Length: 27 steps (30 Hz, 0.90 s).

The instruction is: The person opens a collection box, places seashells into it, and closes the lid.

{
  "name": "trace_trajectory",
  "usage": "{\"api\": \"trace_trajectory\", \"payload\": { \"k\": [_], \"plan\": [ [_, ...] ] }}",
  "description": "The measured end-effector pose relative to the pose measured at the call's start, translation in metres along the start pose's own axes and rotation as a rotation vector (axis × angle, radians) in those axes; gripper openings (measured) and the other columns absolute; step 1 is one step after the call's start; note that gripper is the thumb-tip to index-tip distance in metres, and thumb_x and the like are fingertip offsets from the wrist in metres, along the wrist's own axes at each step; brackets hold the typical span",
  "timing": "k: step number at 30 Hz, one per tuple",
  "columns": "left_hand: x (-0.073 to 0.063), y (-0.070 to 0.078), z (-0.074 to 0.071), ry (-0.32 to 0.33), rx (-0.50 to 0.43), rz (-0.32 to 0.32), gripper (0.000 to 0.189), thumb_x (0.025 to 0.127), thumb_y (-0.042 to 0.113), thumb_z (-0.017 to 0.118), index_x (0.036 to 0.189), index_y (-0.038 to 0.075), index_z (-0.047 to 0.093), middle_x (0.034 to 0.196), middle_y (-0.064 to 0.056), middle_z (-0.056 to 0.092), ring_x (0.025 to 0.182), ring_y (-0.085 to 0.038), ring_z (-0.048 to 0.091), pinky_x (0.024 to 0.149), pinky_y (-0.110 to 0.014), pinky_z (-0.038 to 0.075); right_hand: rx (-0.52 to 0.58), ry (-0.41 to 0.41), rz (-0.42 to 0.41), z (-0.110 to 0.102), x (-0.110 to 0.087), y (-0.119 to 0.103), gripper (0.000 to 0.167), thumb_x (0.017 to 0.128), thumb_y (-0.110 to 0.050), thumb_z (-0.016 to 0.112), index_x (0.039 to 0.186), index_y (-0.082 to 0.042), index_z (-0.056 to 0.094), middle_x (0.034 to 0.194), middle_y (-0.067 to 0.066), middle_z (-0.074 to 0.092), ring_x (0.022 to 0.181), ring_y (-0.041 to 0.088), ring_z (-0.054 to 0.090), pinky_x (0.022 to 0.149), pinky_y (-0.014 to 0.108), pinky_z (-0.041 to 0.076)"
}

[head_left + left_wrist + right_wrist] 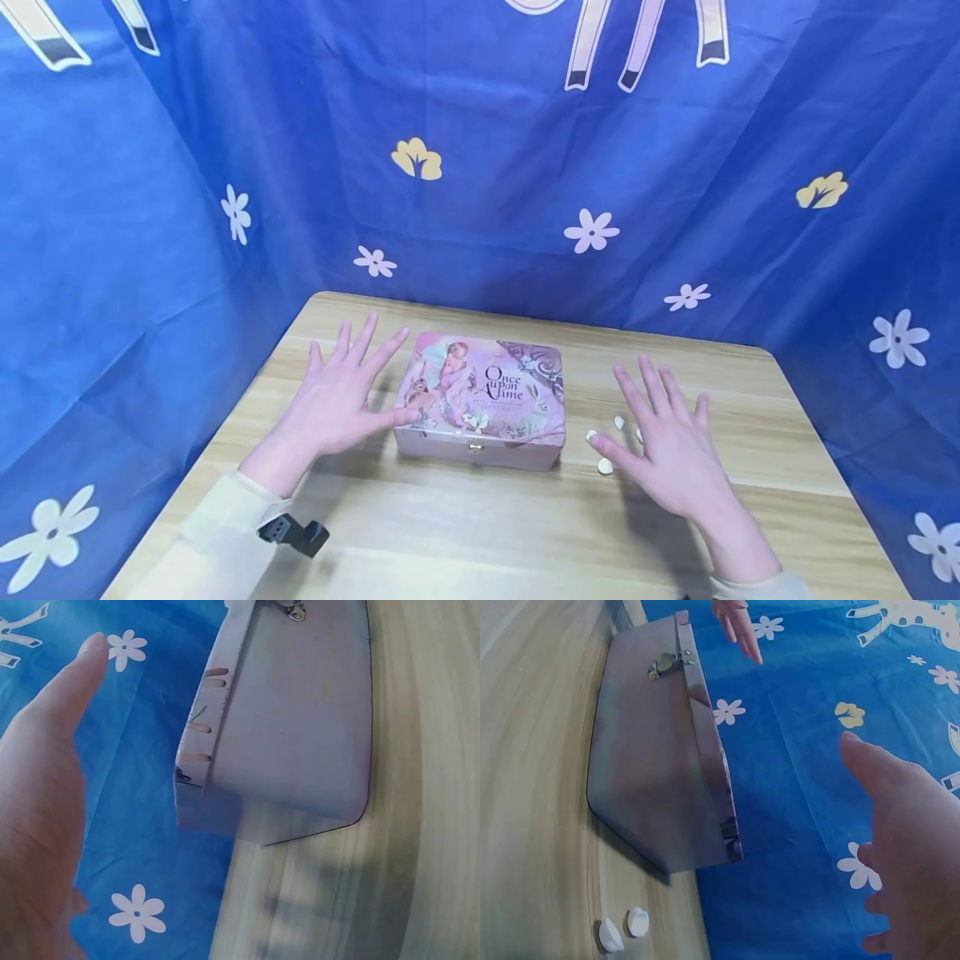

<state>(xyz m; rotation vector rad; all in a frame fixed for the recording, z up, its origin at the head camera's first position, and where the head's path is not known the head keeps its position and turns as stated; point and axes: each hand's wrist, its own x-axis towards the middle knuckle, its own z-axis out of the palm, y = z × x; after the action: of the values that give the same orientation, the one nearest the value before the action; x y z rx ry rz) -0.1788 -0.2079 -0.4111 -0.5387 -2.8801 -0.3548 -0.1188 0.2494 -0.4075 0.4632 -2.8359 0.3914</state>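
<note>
A pink tin box [480, 392] with fairy pictures and the words "Once upon a time" sits on the wooden table, its lid down. A small metal clasp [476, 447] shows on its front. My left hand [337, 396] is spread wide at the box's left side, its thumb overlapping the lid's front corner in the head view. To the right of the box, my right hand [671, 450] is also spread, holding nothing. Several small white shell-like pieces [605, 467] lie beneath and beside the right thumb; the right wrist view shows two white pieces [638, 922] near the box.
The light wood table [450, 517] has rounded far corners. Blue cloth [480, 208] with flowers and animal legs hangs close behind the table and along both sides. A black strap [292, 533] is around the left wrist over a pale sleeve [217, 533].
</note>
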Motion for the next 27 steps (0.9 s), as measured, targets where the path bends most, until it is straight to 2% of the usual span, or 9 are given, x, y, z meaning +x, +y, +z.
{"api": "trace_trajectory", "payload": {
  "k": [8,15,21,27],
  "plan": [
    [-0.001,-0.003,0.007,-0.013,-0.030,0.006,0.111,0.084,0.085,0.063,0.171,0.036,0.014,0.176,-0.009,-0.003,0.156,-0.054,0.006,0.111,-0.087,0.001,0.064,0.032,-0.025,0.002,-0.004,-0.007,0.088,0.098,-0.066,0.063,0.169,-0.025,0.030,0.177,0.003,0.013,0.157,0.042,0.021,0.114,0.084,0.010],
    [-0.005,-0.004,0.016,-0.041,-0.048,0.010,0.113,0.086,0.086,0.060,0.172,0.036,0.007,0.176,-0.010,0.002,0.154,-0.054,0.019,0.113,-0.084,0.012,0.137,0.051,-0.046,0.005,-0.009,-0.014,0.083,0.098,-0.060,0.067,0.167,-0.024,0.036,0.173,0.004,0.028,0.153,0.038,0.033,0.117,0.075,0.025],
    [-0.008,-0.004,0.023,-0.057,-0.074,0.014,0.115,0.085,0.087,0.059,0.172,0.034,0.005,0.176,-0.012,0.008,0.152,-0.051,0.027,0.116,-0.080,0.017,0.163,0.066,-0.054,0.010,-0.013,-0.019,0.076,0.099,-0.057,0.068,0.161,-0.019,0.047,0.167,0.008,0.039,0.148,0.039,0.042,0.115,0.070,0.032],
    [-0.010,-0.002,0.028,-0.056,-0.104,0.009,0.116,0.084,0.087,0.061,0.171,0.037,0.002,0.175,-0.012,0.014,0.148,-0.052,0.035,0.115,-0.077,0.023,0.216,0.082,-0.089,0.015,-0.015,-0.025,0.070,0.099,-0.052,0.071,0.155,-0.014,0.054,0.161,0.008,0.048,0.146,0.034,0.046,0.114,0.068,0.037]
  ]
}}
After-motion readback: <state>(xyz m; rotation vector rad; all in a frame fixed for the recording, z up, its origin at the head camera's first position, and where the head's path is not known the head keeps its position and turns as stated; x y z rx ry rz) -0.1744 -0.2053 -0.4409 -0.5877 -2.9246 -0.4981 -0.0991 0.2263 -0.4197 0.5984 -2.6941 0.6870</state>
